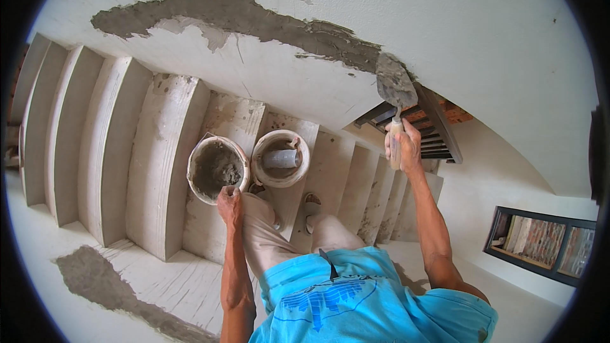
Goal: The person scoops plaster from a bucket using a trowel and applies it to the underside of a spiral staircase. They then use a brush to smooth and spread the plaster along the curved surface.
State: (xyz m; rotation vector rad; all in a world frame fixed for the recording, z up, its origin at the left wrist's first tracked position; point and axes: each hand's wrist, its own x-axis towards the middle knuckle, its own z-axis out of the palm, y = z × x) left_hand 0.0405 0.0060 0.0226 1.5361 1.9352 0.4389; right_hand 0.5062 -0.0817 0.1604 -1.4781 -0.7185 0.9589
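Observation:
My right hand [403,145] is closed around the pale handle of a trowel [396,82]. Its mortar-smeared blade lies against the white wall, at the right end of a long grey band of wet mortar [254,19]. My left hand [230,206] is closed in front of the rim of a bucket [191,171] holding grey mortar. Whether the fingers grip that rim or something else is hidden. Close by on the right stands a second bucket [305,168], with a translucent plastic container [281,159] inside.
Concrete stairs [159,159] run across the view, spotted with mortar. Another mortar patch [101,279] marks the white surface at lower left. A dark railing [438,127] is beyond the trowel. A dark-framed window [540,244] is at the right. My feet are beside the buckets.

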